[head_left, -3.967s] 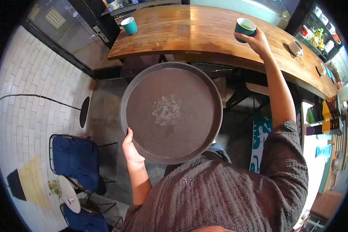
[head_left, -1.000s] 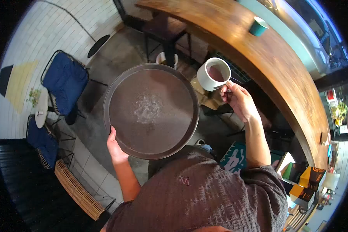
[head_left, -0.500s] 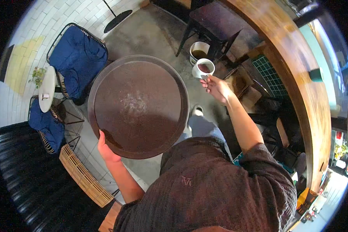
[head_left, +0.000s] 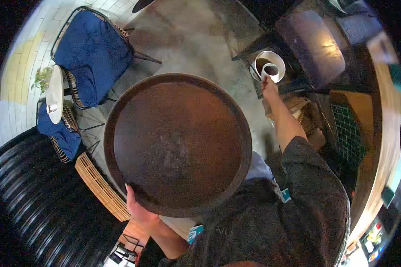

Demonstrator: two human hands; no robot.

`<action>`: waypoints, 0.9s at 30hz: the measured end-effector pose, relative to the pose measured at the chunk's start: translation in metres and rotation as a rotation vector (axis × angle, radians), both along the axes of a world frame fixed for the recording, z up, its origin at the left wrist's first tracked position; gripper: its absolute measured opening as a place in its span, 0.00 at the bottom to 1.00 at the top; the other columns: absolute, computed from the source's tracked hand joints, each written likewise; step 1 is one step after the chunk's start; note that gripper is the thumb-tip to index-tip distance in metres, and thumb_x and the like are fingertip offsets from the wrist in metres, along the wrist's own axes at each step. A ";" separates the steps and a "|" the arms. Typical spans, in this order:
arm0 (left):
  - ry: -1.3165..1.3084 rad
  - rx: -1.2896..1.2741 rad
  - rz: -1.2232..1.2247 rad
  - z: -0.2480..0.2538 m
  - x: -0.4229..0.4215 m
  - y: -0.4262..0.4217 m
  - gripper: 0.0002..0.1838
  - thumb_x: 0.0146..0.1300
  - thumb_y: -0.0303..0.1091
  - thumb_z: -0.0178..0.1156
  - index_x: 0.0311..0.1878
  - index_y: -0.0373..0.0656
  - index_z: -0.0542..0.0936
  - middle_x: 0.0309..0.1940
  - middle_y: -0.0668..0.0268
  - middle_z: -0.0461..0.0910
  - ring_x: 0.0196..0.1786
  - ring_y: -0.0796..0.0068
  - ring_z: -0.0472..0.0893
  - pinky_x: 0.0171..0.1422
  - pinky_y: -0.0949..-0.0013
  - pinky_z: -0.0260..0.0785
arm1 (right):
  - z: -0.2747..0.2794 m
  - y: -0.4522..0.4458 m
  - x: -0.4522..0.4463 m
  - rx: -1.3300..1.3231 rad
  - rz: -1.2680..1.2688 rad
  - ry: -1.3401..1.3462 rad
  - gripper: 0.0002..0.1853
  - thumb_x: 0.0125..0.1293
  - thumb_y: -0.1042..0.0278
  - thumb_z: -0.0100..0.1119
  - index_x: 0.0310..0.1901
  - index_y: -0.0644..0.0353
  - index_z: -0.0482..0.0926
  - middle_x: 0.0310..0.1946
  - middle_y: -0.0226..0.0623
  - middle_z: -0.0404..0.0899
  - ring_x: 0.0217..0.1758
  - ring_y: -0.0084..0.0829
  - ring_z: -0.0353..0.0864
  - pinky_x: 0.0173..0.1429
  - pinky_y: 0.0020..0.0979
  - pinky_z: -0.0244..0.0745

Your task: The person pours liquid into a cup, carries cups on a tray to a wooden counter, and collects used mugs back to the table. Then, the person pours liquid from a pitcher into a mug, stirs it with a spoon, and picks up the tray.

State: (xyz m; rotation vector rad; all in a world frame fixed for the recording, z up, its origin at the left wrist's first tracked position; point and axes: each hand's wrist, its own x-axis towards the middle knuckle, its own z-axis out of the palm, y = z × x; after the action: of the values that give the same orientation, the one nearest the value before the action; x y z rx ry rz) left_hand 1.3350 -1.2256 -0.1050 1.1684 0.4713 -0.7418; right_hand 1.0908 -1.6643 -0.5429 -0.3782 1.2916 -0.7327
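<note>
White cup [head_left: 274, 76] shows small and grainy beyond the far right edge of the tray [head_left: 182, 147], its near side partly covered by the right hand [head_left: 268, 86]. That hand's fingers are together, clamped on the cup, though their exact hold is too blurred to tell, and no handle can be made out. Also off the tray's far right, a white bucket [head_left: 281, 62] with brownish liquid is partly masked by the cup; whether the two touch cannot be told. Farther right of the tray, a dark stool [head_left: 314, 49] has glare across its seat and legs lost in shadow. At the tray's near left rim, the left hand [head_left: 140, 211] is clamped on it, thumb along the edge, the other fingers hidden beneath. Plain and round-mouthed, the cup has a pale rim around dark liquid, whose level is hard to judge. The tray itself is round and dark brown, with a raised rim and a pale, scuffed patch near its middle. Beyond its far left stands a blue-cushioned chair [head_left: 93, 53].
</note>
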 end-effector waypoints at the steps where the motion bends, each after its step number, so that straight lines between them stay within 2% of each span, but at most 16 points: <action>1: 0.010 0.011 0.014 -0.008 0.005 -0.008 0.26 0.75 0.46 0.45 0.67 0.37 0.67 0.67 0.57 0.69 0.66 0.54 0.71 0.71 0.50 0.61 | -0.013 -0.016 -0.002 -0.005 -0.015 0.192 0.14 0.70 0.53 0.56 0.31 0.51 0.81 0.25 0.26 0.76 0.23 0.21 0.70 0.24 0.28 0.63; 3: 0.052 0.032 0.066 -0.018 0.012 -0.015 0.26 0.75 0.47 0.46 0.67 0.37 0.68 0.65 0.57 0.71 0.65 0.54 0.72 0.70 0.49 0.62 | -0.075 -0.049 -0.011 -0.108 -0.185 0.274 0.14 0.66 0.52 0.60 0.31 0.53 0.82 0.25 0.29 0.78 0.20 0.26 0.71 0.23 0.33 0.66; 5: 0.026 0.049 0.061 -0.030 0.022 -0.019 0.26 0.75 0.47 0.46 0.66 0.38 0.69 0.65 0.57 0.72 0.64 0.53 0.73 0.70 0.49 0.62 | -0.156 -0.095 -0.058 -0.104 0.130 0.582 0.14 0.62 0.53 0.62 0.33 0.56 0.83 0.28 0.36 0.82 0.24 0.33 0.77 0.30 0.36 0.72; 7: 0.013 0.054 0.052 -0.039 0.028 -0.031 0.26 0.75 0.47 0.46 0.66 0.38 0.69 0.64 0.57 0.73 0.63 0.53 0.73 0.69 0.49 0.62 | -0.138 -0.103 -0.058 -0.176 0.340 1.036 0.14 0.63 0.53 0.61 0.34 0.56 0.83 0.30 0.37 0.82 0.27 0.34 0.77 0.33 0.37 0.72; 9: 0.016 0.126 0.038 -0.041 0.034 -0.046 0.25 0.74 0.46 0.47 0.65 0.38 0.70 0.64 0.58 0.73 0.63 0.53 0.74 0.69 0.49 0.63 | -0.118 -0.111 -0.055 -0.170 0.511 1.367 0.14 0.63 0.54 0.60 0.35 0.57 0.83 0.32 0.39 0.81 0.30 0.36 0.77 0.36 0.38 0.72; 14: 0.064 0.288 0.156 -0.045 0.043 -0.056 0.25 0.74 0.46 0.48 0.65 0.37 0.70 0.64 0.57 0.73 0.63 0.54 0.73 0.69 0.49 0.63 | -0.093 -0.124 -0.046 -0.127 0.706 1.743 0.15 0.65 0.55 0.57 0.38 0.60 0.83 0.37 0.42 0.81 0.36 0.39 0.78 0.43 0.41 0.72; 16: 0.056 0.313 0.170 -0.046 0.046 -0.061 0.25 0.74 0.46 0.48 0.65 0.37 0.70 0.63 0.57 0.73 0.63 0.54 0.73 0.69 0.49 0.63 | -0.085 -0.128 -0.040 -0.133 0.757 1.847 0.15 0.65 0.55 0.56 0.39 0.60 0.83 0.39 0.43 0.81 0.39 0.41 0.78 0.45 0.43 0.73; 18: 0.020 0.469 0.198 -0.045 0.047 -0.064 0.26 0.74 0.46 0.48 0.65 0.37 0.70 0.63 0.56 0.73 0.63 0.54 0.73 0.69 0.49 0.63 | -0.073 -0.128 -0.033 -0.159 0.806 1.928 0.16 0.66 0.56 0.55 0.40 0.61 0.82 0.41 0.45 0.80 0.41 0.42 0.78 0.48 0.44 0.73; 22: 0.036 0.386 0.184 -0.042 0.048 -0.064 0.26 0.73 0.47 0.49 0.65 0.37 0.70 0.62 0.56 0.73 0.62 0.54 0.74 0.68 0.49 0.64 | -0.048 -0.128 -0.017 -0.238 0.812 1.970 0.17 0.67 0.57 0.53 0.42 0.63 0.82 0.45 0.47 0.80 0.47 0.45 0.79 0.54 0.46 0.73; 23: 0.025 0.434 0.170 -0.041 0.049 -0.063 0.27 0.73 0.48 0.49 0.65 0.37 0.70 0.62 0.56 0.73 0.62 0.54 0.73 0.68 0.49 0.64 | -0.051 -0.129 -0.016 -0.258 0.750 1.927 0.17 0.67 0.57 0.53 0.43 0.63 0.82 0.46 0.48 0.80 0.48 0.45 0.79 0.55 0.47 0.73; 25: 0.010 0.477 0.155 -0.037 0.051 -0.062 0.27 0.73 0.48 0.49 0.65 0.37 0.70 0.62 0.56 0.73 0.62 0.54 0.73 0.68 0.49 0.64 | -0.093 -0.144 -0.033 -0.309 0.525 1.790 0.17 0.69 0.58 0.52 0.44 0.64 0.82 0.43 0.45 0.80 0.45 0.42 0.79 0.53 0.45 0.73; 26: -0.016 0.522 0.167 -0.036 0.051 -0.064 0.27 0.73 0.48 0.50 0.65 0.36 0.70 0.62 0.57 0.73 0.62 0.54 0.74 0.68 0.50 0.64 | -0.112 -0.147 -0.042 -0.353 0.312 1.643 0.16 0.70 0.60 0.51 0.45 0.65 0.82 0.40 0.43 0.81 0.42 0.39 0.80 0.52 0.44 0.74; 27: -0.042 0.564 0.180 -0.035 0.051 -0.065 0.27 0.73 0.49 0.50 0.65 0.36 0.70 0.62 0.57 0.73 0.62 0.54 0.74 0.67 0.50 0.65 | -0.121 -0.144 -0.047 -0.356 0.306 1.642 0.16 0.70 0.60 0.51 0.45 0.65 0.82 0.40 0.43 0.81 0.42 0.39 0.80 0.52 0.44 0.74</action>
State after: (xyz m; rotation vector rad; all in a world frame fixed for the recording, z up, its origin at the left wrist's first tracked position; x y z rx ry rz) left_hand 1.3856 -1.2903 -0.1398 1.6353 0.7696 -0.4333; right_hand 1.0439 -1.8080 -0.6635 -1.6418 2.5039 -0.2663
